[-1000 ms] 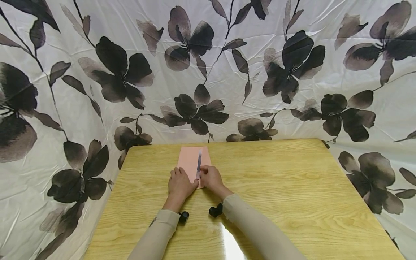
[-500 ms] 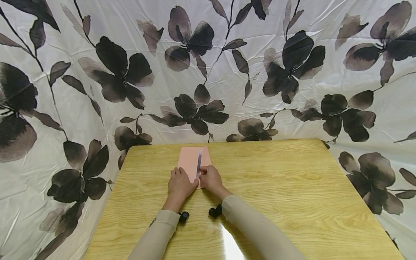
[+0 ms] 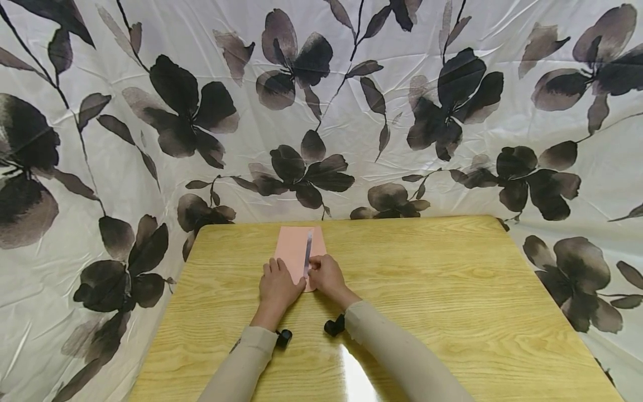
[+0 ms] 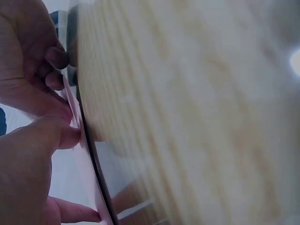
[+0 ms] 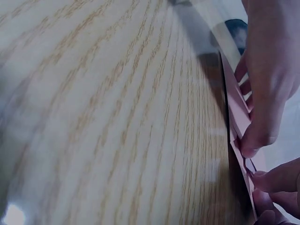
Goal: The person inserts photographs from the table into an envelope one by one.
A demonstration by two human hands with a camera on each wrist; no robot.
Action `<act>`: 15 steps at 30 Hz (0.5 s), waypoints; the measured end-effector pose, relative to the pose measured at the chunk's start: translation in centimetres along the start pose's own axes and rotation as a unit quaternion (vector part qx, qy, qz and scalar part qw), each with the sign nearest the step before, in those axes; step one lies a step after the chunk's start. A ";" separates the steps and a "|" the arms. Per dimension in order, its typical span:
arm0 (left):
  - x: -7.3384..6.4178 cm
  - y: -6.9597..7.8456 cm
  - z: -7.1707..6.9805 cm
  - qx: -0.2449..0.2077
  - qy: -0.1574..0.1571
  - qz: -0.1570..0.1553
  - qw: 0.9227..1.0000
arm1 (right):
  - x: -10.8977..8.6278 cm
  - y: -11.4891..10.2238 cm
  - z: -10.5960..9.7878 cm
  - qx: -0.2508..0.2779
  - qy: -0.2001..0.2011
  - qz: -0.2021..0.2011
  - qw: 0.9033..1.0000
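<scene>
In the head view a pink sheet (image 3: 291, 241) lies near the table's far edge. Along its right part runs a narrow, shiny grey strip (image 3: 308, 245). My left hand (image 3: 278, 286) rests on the sheet's lower left, fingers extended, with the thumb pressing near the strip's lower end. From the other side my right hand (image 3: 327, 277) pinches that strip near its lower end with bent fingers. In the right wrist view the right hand (image 5: 276, 187) has thumb and finger together at the strip, just beside the left thumb. Both wrist views see the sheet almost edge-on.
The wood-grain table (image 3: 427, 290) extends well to the right of the hands. A pale cloth (image 3: 372, 111) printed with dark flowers hangs behind and at both sides. Each wrist carries a small black camera (image 3: 284, 337). Glare shows on the near tabletop.
</scene>
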State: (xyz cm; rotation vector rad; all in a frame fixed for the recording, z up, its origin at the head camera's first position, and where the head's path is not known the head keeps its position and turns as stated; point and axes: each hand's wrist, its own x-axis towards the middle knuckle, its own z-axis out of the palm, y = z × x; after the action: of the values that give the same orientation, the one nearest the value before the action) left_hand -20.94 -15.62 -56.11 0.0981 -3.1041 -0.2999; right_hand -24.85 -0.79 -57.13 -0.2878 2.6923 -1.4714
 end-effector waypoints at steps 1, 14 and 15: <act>0.0 0.0 0.0 -0.002 0.001 0.001 1.000 | 0.0 0.0 -0.1 0.000 0.000 -0.004 1.000; -0.4 -0.7 -0.3 -0.044 -0.026 -0.005 0.999 | -0.5 0.3 -1.4 0.031 -0.003 -0.016 0.999; -0.5 -0.9 -0.5 -0.046 -0.027 -0.004 0.999 | -0.6 0.3 -1.8 0.032 -0.001 -0.020 0.999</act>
State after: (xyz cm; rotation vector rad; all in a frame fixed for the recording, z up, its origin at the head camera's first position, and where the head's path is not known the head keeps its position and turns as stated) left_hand -20.41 -16.57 -55.85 0.1018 -3.1375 -0.4526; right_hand -24.52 0.93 -56.41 -0.3425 2.6468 -1.5636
